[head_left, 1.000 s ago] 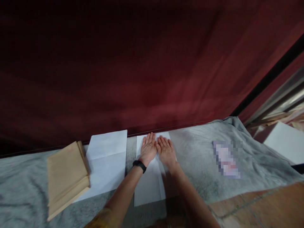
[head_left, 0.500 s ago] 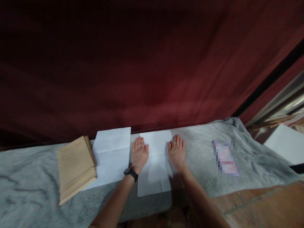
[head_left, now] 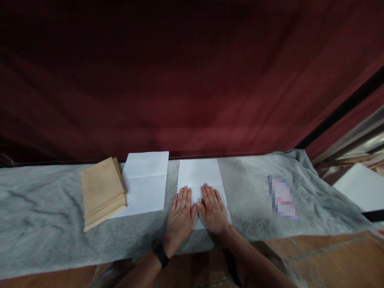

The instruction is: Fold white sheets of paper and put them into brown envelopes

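Observation:
A white sheet of paper (head_left: 198,172) with a crosswise crease lies on the grey cloth (head_left: 249,200) in front of me. My left hand (head_left: 181,214) rests flat on its lower left part, fingers stretched out, a black watch on the wrist. Palm down on the lower right part is my right hand (head_left: 214,210), also with straight fingers. The two thumbs nearly meet in the middle. Both hands cover much of the sheet's near half. To the left lies a second creased white sheet (head_left: 145,184), partly beneath a stack of brown envelopes (head_left: 103,186).
A blurred-out pinkish-purple item (head_left: 283,197) lies on the cloth to the right. Behind the cloth-covered surface hangs a dark red curtain (head_left: 192,100). At far right is a white box-like object (head_left: 361,186). Tiled floor (head_left: 327,256) shows along the near edge.
Both hands have slid toward me and closer together, from the sheet's side edges onto its near half. The view has shifted slightly.

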{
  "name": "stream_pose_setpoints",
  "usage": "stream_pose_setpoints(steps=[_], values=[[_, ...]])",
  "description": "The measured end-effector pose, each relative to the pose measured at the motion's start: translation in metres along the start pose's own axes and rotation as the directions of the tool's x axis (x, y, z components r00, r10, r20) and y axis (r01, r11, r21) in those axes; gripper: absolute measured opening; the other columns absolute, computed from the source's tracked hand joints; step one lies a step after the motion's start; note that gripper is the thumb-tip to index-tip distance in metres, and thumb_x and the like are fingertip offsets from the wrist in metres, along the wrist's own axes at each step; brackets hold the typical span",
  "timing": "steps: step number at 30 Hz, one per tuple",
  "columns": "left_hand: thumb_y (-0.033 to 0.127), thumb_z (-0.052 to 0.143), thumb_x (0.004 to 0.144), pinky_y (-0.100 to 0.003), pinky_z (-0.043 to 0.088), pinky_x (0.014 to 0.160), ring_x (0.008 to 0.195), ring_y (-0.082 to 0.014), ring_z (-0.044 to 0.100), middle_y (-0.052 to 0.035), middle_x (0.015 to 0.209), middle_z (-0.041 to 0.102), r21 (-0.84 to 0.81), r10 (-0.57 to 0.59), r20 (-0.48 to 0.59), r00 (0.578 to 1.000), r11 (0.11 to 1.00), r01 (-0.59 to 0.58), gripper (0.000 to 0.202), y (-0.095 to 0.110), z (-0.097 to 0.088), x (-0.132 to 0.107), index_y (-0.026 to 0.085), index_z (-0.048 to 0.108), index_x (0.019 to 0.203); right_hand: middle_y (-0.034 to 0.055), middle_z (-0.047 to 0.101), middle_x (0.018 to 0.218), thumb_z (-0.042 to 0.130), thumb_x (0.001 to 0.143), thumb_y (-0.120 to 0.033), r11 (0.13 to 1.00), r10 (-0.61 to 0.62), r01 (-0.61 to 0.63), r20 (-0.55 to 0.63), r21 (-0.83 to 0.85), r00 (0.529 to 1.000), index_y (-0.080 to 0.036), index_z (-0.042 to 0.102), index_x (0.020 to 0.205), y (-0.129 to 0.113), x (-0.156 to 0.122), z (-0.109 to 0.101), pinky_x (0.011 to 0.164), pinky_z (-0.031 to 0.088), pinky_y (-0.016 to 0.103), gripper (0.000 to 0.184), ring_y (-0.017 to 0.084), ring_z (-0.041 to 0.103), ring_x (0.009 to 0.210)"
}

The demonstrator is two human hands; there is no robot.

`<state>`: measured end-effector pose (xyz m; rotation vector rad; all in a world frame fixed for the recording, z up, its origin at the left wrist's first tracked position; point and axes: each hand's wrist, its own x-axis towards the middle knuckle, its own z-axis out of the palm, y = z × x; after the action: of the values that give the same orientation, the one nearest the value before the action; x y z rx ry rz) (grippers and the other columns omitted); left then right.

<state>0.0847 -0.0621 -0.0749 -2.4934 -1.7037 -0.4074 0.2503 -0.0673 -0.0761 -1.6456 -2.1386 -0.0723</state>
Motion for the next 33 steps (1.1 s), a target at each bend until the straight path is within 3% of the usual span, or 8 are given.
stream_pose_setpoints(steps=[5,13,15,19,22,27,33], values=[[0.040,0.034,0.102,-0.045,0.029,0.122,0.150,-0.0278,0.031,-0.0193,0.159,0.035,-0.022,-0.068,-0.021,0.997,0.997,0.067,0.062,-0.007,-0.006,-0.006,0.003,0.037,0.152,0.0185,0.038,0.158,0.034,0.105,-0.045,0.992,0.052,-0.053,-0.010,-0.110,0.999,-0.007,0.033,0.155,0.025,-0.008,-0.003,0.122,0.026,0.048,0.063,0.030,0.037,0.147],[0.032,0.035,0.102,-0.052,0.031,0.121,0.149,-0.0313,0.033,-0.0226,0.156,0.040,-0.009,-0.060,-0.099,0.993,0.998,0.059,0.059,-0.011,-0.012,-0.009,0.002,0.035,0.152,0.0236,0.038,0.157,0.028,0.106,-0.040,0.964,0.187,-0.198,-0.079,-0.179,0.979,-0.003,0.028,0.156,0.047,-0.017,-0.008,0.120,0.025,0.058,0.063,0.035,0.038,0.145],[0.031,0.035,0.102,-0.051,0.031,0.121,0.150,-0.0291,0.031,-0.0202,0.158,0.037,-0.032,-0.008,-0.105,0.994,0.999,0.004,0.059,-0.002,-0.014,-0.006,0.004,0.030,0.155,0.0219,0.036,0.158,0.027,0.106,-0.038,0.975,0.160,-0.167,-0.061,-0.145,0.985,-0.004,0.026,0.157,0.041,-0.012,-0.011,0.120,0.026,0.055,0.061,0.033,0.035,0.147],[0.023,0.032,0.100,-0.046,0.030,0.123,0.152,-0.0239,0.027,-0.0151,0.162,0.033,-0.083,0.161,-0.069,0.985,0.983,-0.166,0.062,0.020,-0.010,-0.001,0.008,0.018,0.159,0.0118,0.035,0.161,0.025,0.107,-0.036,0.998,-0.067,0.066,0.052,0.012,0.996,-0.014,0.021,0.160,0.016,-0.006,-0.011,0.121,0.030,0.044,0.057,0.022,0.031,0.150],[0.020,0.032,0.099,-0.046,0.027,0.123,0.151,-0.0231,0.028,-0.0148,0.161,0.035,-0.074,0.211,-0.031,0.977,0.974,-0.213,0.063,0.027,-0.004,-0.002,0.008,0.017,0.159,0.0087,0.038,0.160,0.028,0.107,-0.037,0.986,-0.161,0.156,0.092,0.050,0.983,-0.016,0.024,0.159,0.007,-0.009,-0.010,0.123,0.027,0.043,0.056,0.020,0.033,0.149],[0.028,0.034,0.102,-0.047,0.024,0.125,0.151,-0.0228,0.028,-0.0150,0.161,0.036,-0.053,0.178,-0.002,0.984,0.983,-0.178,0.059,0.025,-0.003,-0.004,0.008,0.024,0.157,0.0122,0.037,0.160,0.032,0.107,-0.036,0.990,-0.133,0.136,0.058,-0.045,0.989,-0.013,0.027,0.158,0.025,-0.016,-0.012,0.123,0.026,0.045,0.056,0.024,0.035,0.148],[0.041,0.034,0.104,-0.047,0.028,0.123,0.151,-0.0263,0.027,-0.0182,0.161,0.034,-0.036,0.092,-0.025,0.995,0.995,-0.093,0.063,0.023,-0.006,-0.005,0.006,0.026,0.155,0.0170,0.039,0.158,0.034,0.106,-0.041,0.989,-0.059,0.063,0.031,-0.132,0.998,-0.009,0.027,0.158,0.044,-0.022,-0.011,0.121,0.027,0.050,0.061,0.029,0.038,0.146]])
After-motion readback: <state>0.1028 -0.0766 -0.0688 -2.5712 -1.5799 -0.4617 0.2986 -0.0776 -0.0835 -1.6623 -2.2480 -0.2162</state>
